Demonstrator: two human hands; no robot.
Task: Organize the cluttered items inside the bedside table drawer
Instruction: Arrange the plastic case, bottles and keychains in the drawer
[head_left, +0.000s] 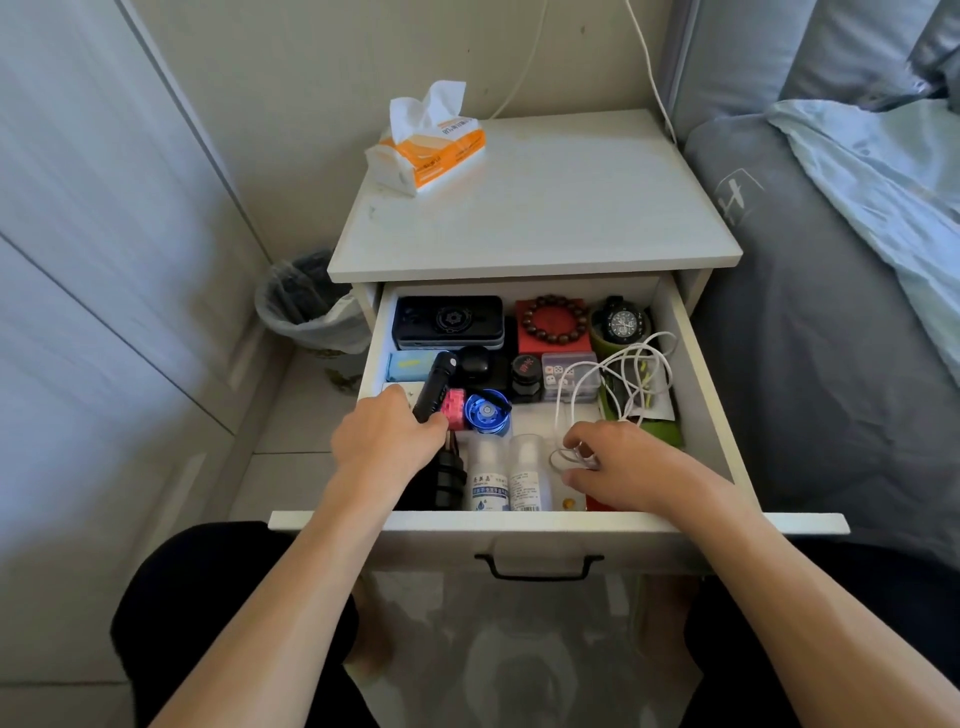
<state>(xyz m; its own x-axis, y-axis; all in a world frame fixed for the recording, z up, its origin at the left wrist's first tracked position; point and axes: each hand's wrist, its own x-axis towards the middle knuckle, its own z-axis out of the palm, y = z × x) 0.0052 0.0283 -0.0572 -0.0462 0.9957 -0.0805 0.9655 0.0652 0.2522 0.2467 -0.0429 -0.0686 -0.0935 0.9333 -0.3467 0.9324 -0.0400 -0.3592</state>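
Drawer (696, 395) at frame centre holds my clutter: watch (622, 323), bead bracelet (555, 319), two bottles (506, 475). Left hand (387, 441) grips a black flashlight (435, 385) mid-left; right hand (621, 462) fingers pinch the white cable (618, 364) lower right.

Pale walls (104, 208), a lined waste bin (306, 306) on the floor, grey bed (831, 338) beside.
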